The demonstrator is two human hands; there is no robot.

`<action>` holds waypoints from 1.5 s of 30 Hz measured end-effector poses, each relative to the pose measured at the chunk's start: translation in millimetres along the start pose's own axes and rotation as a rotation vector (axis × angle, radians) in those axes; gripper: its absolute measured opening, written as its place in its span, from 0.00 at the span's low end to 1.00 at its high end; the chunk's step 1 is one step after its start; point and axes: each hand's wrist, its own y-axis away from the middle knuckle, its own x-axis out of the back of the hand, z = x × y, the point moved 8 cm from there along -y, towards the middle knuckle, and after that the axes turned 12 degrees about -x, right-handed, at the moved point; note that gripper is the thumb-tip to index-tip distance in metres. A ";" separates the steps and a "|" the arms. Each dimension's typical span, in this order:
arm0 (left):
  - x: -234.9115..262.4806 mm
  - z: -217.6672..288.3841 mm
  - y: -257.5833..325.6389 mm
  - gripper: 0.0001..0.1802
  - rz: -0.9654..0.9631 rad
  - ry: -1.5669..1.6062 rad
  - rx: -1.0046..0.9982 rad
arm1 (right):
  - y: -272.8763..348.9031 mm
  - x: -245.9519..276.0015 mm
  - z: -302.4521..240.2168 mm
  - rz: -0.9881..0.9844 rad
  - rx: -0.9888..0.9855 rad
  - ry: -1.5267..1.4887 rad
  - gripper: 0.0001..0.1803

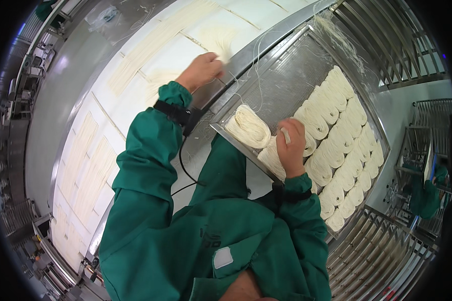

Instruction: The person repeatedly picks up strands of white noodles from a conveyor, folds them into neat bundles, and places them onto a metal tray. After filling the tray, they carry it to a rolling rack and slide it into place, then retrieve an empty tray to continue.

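White conveyor belt (135, 85) is carrying strips of noodle strands past a perforated metal tray (281, 80). Left hand (202, 70) is closing around a loose noodle bunch (221, 42) on the belt; right hand (291, 145) is pressing a folded noodle bundle (271, 158) onto the tray, beside rows of noodle nests (336, 145)

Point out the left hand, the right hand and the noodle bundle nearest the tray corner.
left hand (202, 70), head view, back of the hand.
right hand (291, 145), head view, back of the hand.
noodle bundle (247, 126), head view, middle of its coiled strands.
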 end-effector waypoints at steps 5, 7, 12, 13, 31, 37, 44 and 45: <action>-81.2 127.6 5.5 0.08 -0.180 0.404 -0.104 | -59.9 -3.8 -45.8 0.123 0.012 0.092 0.50; -99.1 159.6 6.1 0.08 -0.215 0.514 -0.175 | -85.5 -21.3 -45.7 0.163 -0.022 -0.056 0.48; -73.8 113.8 -34.3 0.07 -0.085 0.630 -0.147 | -78.4 -46.6 18.8 0.025 -0.194 0.187 0.30; -64.0 86.3 -40.4 0.07 -0.010 0.657 -0.097 | -70.2 -51.5 31.4 -0.026 -0.193 0.265 0.26; -175.8 67.3 2.6 0.16 -0.478 -0.008 -0.300 | -25.0 -0.4 60.8 0.102 -0.167 0.021 0.16; -158.7 58.5 -4.9 0.18 0.006 -0.594 -0.704 | -22.3 -19.6 55.7 -0.011 -0.012 0.203 0.11; -138.4 27.5 -5.2 0.22 0.056 -0.673 -0.657 | -22.4 -20.2 68.5 -0.048 -0.095 0.282 0.12; -122.5 24.9 -2.9 0.23 0.129 -0.586 -0.622 | -22.3 -14.6 69.6 -0.029 -0.118 0.274 0.12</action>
